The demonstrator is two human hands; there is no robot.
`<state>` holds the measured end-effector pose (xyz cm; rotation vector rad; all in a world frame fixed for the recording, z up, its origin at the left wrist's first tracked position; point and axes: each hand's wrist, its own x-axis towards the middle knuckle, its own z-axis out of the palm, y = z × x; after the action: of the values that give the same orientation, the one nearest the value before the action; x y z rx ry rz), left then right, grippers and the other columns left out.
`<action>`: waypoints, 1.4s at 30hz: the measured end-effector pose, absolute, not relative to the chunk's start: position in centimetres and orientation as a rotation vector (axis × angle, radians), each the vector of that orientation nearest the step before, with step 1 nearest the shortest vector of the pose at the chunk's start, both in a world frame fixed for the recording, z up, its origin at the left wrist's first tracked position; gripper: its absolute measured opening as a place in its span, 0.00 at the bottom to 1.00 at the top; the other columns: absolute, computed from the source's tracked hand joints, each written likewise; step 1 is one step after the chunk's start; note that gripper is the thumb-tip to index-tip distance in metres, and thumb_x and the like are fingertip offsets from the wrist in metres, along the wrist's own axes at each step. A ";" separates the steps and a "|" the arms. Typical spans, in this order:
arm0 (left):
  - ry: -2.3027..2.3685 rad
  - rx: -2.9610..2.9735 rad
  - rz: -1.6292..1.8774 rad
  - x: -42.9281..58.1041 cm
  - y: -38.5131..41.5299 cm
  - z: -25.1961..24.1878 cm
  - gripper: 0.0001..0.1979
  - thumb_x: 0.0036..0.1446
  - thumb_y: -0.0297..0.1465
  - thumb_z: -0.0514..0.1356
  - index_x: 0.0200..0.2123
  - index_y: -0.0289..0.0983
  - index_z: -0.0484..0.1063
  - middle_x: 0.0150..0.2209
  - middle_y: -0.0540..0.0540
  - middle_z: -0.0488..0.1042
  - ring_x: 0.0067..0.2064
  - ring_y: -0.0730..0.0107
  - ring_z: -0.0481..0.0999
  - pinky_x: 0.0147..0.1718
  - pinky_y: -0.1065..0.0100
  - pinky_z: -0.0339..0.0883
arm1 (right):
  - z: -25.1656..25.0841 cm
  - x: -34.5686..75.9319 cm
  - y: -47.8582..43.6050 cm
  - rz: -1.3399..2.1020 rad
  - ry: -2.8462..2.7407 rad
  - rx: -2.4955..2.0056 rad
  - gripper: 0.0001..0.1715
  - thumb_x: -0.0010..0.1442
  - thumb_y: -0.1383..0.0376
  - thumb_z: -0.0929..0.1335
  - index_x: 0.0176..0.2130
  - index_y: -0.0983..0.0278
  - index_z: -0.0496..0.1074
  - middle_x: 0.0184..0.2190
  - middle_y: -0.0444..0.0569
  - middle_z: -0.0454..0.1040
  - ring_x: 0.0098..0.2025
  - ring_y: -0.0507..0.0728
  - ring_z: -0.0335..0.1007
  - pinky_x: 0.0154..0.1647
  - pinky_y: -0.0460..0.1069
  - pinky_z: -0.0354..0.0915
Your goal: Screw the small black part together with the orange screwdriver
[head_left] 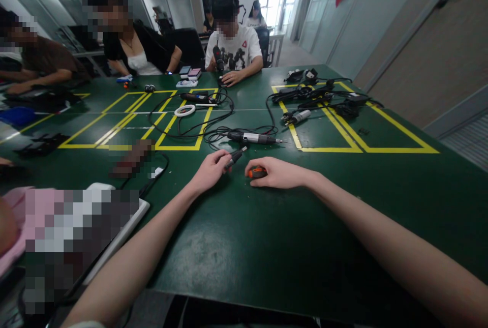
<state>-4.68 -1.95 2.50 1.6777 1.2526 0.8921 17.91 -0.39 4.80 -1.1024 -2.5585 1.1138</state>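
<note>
Left hand (pixel 209 170) grips a black tool (pixel 235 157), tip pointing toward the far desk (pixel 244 246) edge. Right hand (pixel 276 173) is curled over an orange part (pixel 257 172), pressing it to the desk, just beside the left. Both sit mid-desk, nearer the near edge. Beyond them lie a grinder (pixel 252 138) and cables (pixel 198 129).
</note>
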 end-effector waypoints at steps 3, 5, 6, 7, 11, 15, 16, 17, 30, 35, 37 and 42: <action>1.233 1.525 0.978 -4.4 -1.7 2.0 0.17 0.60 0.45 0.56 0.34 0.36 0.68 0.30 0.49 0.74 0.28 0.76 0.66 0.26 0.73 0.57 | 4.4 17.0 -1.1 0.893 -2.612 -1.221 0.12 0.62 0.66 0.70 0.46 0.63 0.77 0.43 0.52 0.81 0.43 0.61 0.76 0.44 0.51 0.63; 1.211 1.451 1.013 -4.3 -1.6 1.7 0.19 0.58 0.48 0.60 0.37 0.36 0.69 0.33 0.47 0.78 0.29 0.76 0.70 0.25 0.74 0.58 | 4.1 16.6 -1.4 0.761 -2.635 -1.289 0.12 0.64 0.67 0.68 0.47 0.61 0.77 0.42 0.52 0.82 0.43 0.62 0.76 0.41 0.51 0.61; 1.197 1.425 1.026 -4.2 -1.5 1.6 0.20 0.56 0.48 0.62 0.38 0.36 0.69 0.35 0.46 0.79 0.31 0.74 0.73 0.26 0.74 0.60 | 4.0 16.5 -1.5 0.736 -2.654 -1.280 0.12 0.64 0.67 0.68 0.47 0.61 0.77 0.42 0.52 0.82 0.43 0.63 0.77 0.40 0.51 0.60; 1.182 1.405 1.037 -4.2 -1.5 1.4 0.21 0.55 0.48 0.64 0.40 0.36 0.70 0.37 0.44 0.80 0.33 0.72 0.76 0.27 0.74 0.63 | 3.9 16.4 -1.5 0.724 -2.675 -1.259 0.12 0.65 0.67 0.68 0.47 0.61 0.77 0.43 0.52 0.82 0.44 0.63 0.77 0.40 0.51 0.60; 1.119 1.366 1.080 -4.2 -1.4 0.9 0.24 0.50 0.42 0.70 0.44 0.35 0.70 0.44 0.40 0.82 0.45 0.65 0.81 0.41 0.67 0.75 | 3.5 16.3 -1.6 0.692 -2.741 -1.190 0.11 0.66 0.67 0.68 0.48 0.62 0.76 0.45 0.54 0.82 0.47 0.65 0.78 0.41 0.51 0.59; 1.085 1.391 1.117 -4.2 -1.5 0.7 0.25 0.47 0.36 0.73 0.46 0.35 0.70 0.47 0.41 0.82 0.49 0.64 0.82 0.54 0.62 0.73 | 3.6 16.2 -1.9 0.648 -2.777 -1.162 0.10 0.67 0.66 0.67 0.47 0.62 0.76 0.44 0.55 0.83 0.46 0.65 0.79 0.40 0.50 0.59; 1.084 1.405 1.114 -4.2 -1.5 0.7 0.25 0.47 0.35 0.73 0.46 0.34 0.71 0.47 0.42 0.82 0.49 0.65 0.82 0.55 0.62 0.73 | 3.7 16.1 -2.0 0.643 -2.785 -1.163 0.09 0.67 0.66 0.67 0.46 0.62 0.77 0.44 0.55 0.83 0.46 0.65 0.79 0.39 0.50 0.59; 1.085 1.422 1.105 -4.2 -1.5 0.7 0.24 0.47 0.35 0.73 0.46 0.34 0.72 0.47 0.42 0.82 0.48 0.65 0.82 0.54 0.62 0.73 | 3.8 16.0 -2.1 0.644 -2.795 -1.168 0.09 0.67 0.65 0.67 0.45 0.62 0.77 0.43 0.55 0.83 0.45 0.65 0.79 0.39 0.50 0.58; 1.202 1.936 0.929 -3.4 -3.1 1.1 0.16 0.54 0.34 0.70 0.45 0.35 0.79 0.42 0.45 0.83 0.42 0.67 0.79 0.45 0.66 0.71 | 7.5 16.8 -2.7 1.042 -2.908 -1.071 0.08 0.63 0.63 0.70 0.33 0.65 0.72 0.30 0.45 0.72 0.32 0.54 0.66 0.34 0.48 0.57; 1.279 2.075 0.861 -2.8 -3.5 1.1 0.14 0.53 0.36 0.71 0.41 0.34 0.79 0.40 0.44 0.80 0.42 0.64 0.77 0.43 0.64 0.68 | 9.9 18.1 -3.1 1.341 -2.737 -0.976 0.12 0.65 0.59 0.69 0.33 0.64 0.70 0.26 0.40 0.64 0.26 0.50 0.60 0.29 0.47 0.56; 1.273 2.067 0.831 -2.4 -3.6 1.1 0.17 0.53 0.40 0.71 0.40 0.34 0.79 0.36 0.47 0.78 0.37 0.67 0.74 0.38 0.67 0.65 | 11.2 18.7 -3.4 1.478 -2.590 -0.919 0.16 0.67 0.55 0.67 0.36 0.65 0.72 0.28 0.42 0.68 0.27 0.51 0.66 0.29 0.47 0.60; 1.154 1.991 0.814 -2.0 -4.2 1.1 0.24 0.49 0.43 0.73 0.44 0.33 0.77 0.32 0.50 0.74 0.31 0.74 0.69 0.32 0.70 0.63 | 13.4 19.9 -3.8 1.192 -2.304 -0.809 0.24 0.67 0.47 0.68 0.40 0.66 0.75 0.32 0.47 0.76 0.34 0.55 0.71 0.36 0.49 0.66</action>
<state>-2.01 -4.16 1.14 1.9910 1.1540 0.8142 19.92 -3.84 13.37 -0.8086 -2.3042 1.1920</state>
